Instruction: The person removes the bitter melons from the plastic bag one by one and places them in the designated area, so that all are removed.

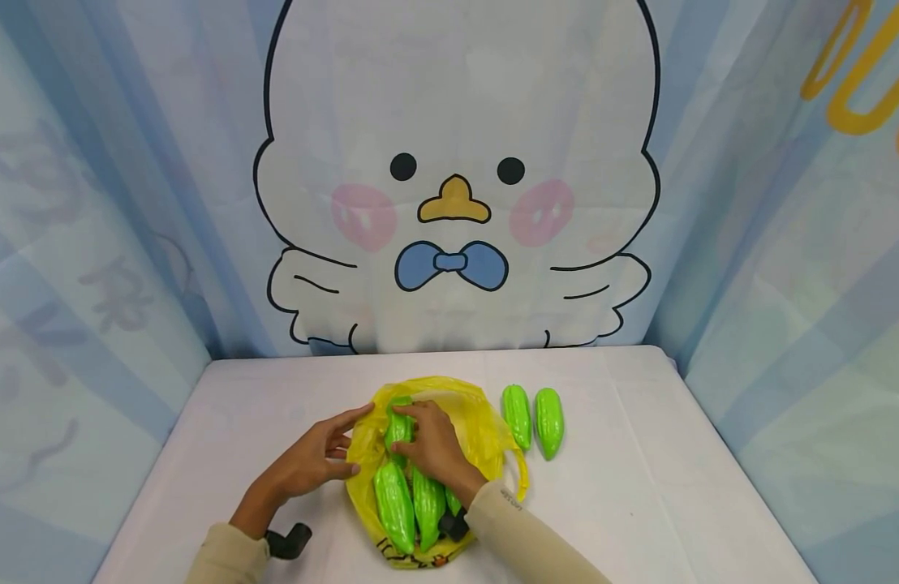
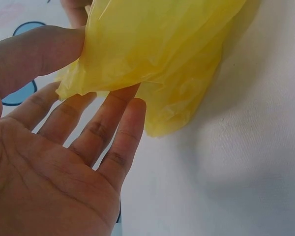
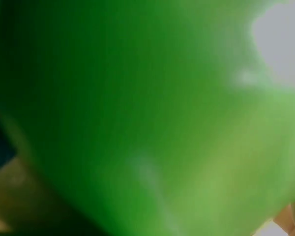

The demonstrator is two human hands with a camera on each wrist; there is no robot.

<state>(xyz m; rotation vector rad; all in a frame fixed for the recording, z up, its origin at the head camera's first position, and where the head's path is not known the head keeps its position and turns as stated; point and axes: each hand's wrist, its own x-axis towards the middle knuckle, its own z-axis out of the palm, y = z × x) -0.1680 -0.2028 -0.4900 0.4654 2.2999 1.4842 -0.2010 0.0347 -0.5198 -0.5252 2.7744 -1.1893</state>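
A yellow plastic bag (image 1: 464,405) lies spread open on the table with several green bitter melons (image 1: 395,507) in it. My right hand (image 1: 438,442) reaches over the bag and grips one bitter melon (image 1: 398,430) near its upper edge, thumb and fingers on either side. Blurred green melon skin (image 3: 137,118) fills the right wrist view. At the bag's left edge, my left hand (image 1: 314,454) touches the plastic with its fingers spread. The left wrist view shows that hand (image 2: 54,162) with thumb and fingers apart, some fingertips hidden behind the bag (image 2: 152,49).
Two more bitter melons (image 1: 535,422) lie side by side on the white table (image 1: 639,503), right of the bag. Behind the table hangs a curtain (image 1: 457,97) printed with a cartoon bird. Black wrist devices (image 1: 289,542) sit below both hands.
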